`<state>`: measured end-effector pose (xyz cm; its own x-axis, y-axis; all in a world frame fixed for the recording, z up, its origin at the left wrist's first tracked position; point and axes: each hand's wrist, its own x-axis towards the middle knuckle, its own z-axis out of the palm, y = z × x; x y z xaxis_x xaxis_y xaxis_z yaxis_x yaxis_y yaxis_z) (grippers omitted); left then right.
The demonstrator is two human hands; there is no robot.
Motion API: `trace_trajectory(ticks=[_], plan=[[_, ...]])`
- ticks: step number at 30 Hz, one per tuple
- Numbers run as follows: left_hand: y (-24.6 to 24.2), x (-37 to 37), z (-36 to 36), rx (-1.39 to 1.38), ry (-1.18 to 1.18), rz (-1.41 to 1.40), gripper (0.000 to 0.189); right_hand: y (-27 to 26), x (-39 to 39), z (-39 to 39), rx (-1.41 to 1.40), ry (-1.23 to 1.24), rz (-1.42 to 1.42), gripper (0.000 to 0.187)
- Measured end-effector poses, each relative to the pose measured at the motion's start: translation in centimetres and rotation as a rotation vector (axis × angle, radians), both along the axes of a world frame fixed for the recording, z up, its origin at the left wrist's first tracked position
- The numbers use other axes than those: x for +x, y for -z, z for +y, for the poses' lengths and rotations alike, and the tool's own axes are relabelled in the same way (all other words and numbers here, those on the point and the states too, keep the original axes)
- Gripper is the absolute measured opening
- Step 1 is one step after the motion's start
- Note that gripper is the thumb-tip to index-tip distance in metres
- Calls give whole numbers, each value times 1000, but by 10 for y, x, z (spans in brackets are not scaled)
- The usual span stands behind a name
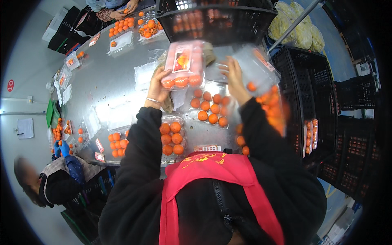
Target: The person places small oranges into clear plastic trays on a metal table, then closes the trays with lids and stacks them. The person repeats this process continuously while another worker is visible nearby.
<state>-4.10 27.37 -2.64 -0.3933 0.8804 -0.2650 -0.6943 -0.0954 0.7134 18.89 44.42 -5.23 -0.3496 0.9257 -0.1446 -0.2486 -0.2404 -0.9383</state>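
Note:
My left hand (158,84) grips the side of a clear plastic punnet (183,65) of orange persimmons, tilted up above the metal table. A printed fruit label and pinkish wrapping show on its face. My right hand (234,76) is blurred, its fingers apart, with nothing visible in them. Close beside it is a blurred clear plastic lid (260,69) with an orange label strip. Below and between my hands lies an open tray of persimmons (213,107). Another filled tray (171,137) sits by my left forearm. A brownish cloth (167,102) is partly hidden behind the held punnet.
A black plastic crate (214,26) stands at the table's far side. Another crate (318,92) on the right holds packed punnets (310,136). Loose persimmons (271,107) lie by my right forearm. Gloved hands (61,148) of a co-worker are at left; another person's hands (124,12) are at the top.

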Motion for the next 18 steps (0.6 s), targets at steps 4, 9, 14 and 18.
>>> trace_trajectory(ticks=[4,9,14,18], plan=[[-28,-43,30,-91,523,172,39,11,-2,30,-284,-122,136,45],[-28,-85,99,-295,711,718,39,39,2,13,-333,-87,110,28],[4,-95,147,-266,494,1490,33,63,-12,-11,-511,99,86,20],[33,-42,140,-190,-89,1465,22,71,-7,-16,-384,64,-71,21]])
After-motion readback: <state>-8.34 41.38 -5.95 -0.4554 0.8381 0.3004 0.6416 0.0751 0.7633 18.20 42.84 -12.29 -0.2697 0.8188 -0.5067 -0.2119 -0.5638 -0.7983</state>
